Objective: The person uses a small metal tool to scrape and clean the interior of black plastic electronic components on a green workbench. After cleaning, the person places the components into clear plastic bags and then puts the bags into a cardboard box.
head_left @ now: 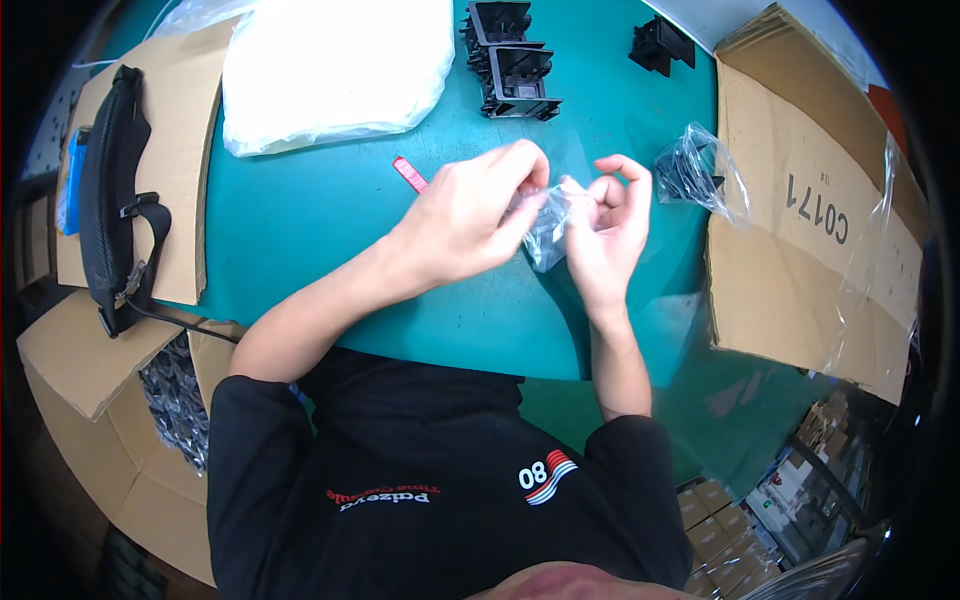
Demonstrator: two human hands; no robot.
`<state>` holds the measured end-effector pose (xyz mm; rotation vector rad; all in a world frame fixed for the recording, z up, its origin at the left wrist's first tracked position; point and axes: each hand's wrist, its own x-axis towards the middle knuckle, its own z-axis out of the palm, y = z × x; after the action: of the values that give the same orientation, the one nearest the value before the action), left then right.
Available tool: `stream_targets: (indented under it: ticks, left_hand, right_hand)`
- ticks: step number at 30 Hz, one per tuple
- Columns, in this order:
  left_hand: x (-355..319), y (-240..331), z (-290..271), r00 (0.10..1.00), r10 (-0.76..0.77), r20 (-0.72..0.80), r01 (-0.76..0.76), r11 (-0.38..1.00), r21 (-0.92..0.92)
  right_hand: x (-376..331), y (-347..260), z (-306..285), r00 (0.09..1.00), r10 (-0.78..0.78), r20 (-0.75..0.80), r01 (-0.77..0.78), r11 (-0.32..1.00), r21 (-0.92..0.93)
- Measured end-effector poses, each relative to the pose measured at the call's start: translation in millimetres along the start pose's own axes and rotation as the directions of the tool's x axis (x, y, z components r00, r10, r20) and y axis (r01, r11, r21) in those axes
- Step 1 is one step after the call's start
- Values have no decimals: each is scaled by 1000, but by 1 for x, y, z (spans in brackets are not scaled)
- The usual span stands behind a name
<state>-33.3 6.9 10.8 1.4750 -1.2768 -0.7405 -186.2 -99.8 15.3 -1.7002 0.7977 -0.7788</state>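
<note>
Between my two hands, above the green tabletop, is a clear plastic bag (546,238); something dark seems to show through it, too hidden to name. My left hand (478,205) has its fingers curled and pinching the bag's upper edge. Opposite it, my right hand (612,222) pinches the bag between thumb and forefinger, the other fingers loosely bent. A red strip with markings (409,174) lies on the table by my left hand. To the right of my right hand sits a bagged black plastic part (690,172).
Stacked black plastic parts (515,75) stand at the back, and a single one (661,46) at the back right. A white plastic-wrapped bundle (335,75) lies back left. Cardboard (790,230) flanks the right; a black strap bag (115,200) lies left, above an open carton (130,420).
</note>
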Motion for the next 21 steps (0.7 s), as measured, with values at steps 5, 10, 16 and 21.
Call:
stream_targets:
  ticks: [5, 10, 16, 21]
  left_hand:
    - [0, 18, 2, 978, 117, -171, -97, 988, 120]
    - [0, 8, 9, 979, -199, -35, 191, 970, -152]
    - [10, 3, -5, 923, 219, -315, -72, 905, 419]
    - [17, 9, -23, 951, 278, -131, -255, 952, 171]
  right_hand:
    - [4, 4, -4, 998, -48, -48, 43, 994, -100]
    - [-12, -1, 12, 996, -72, 52, 81, 979, -189]
    - [-2, -4, 5, 975, -211, 76, 222, 860, -460]
    - [2, -8, -2, 983, -175, 63, 186, 935, -301]
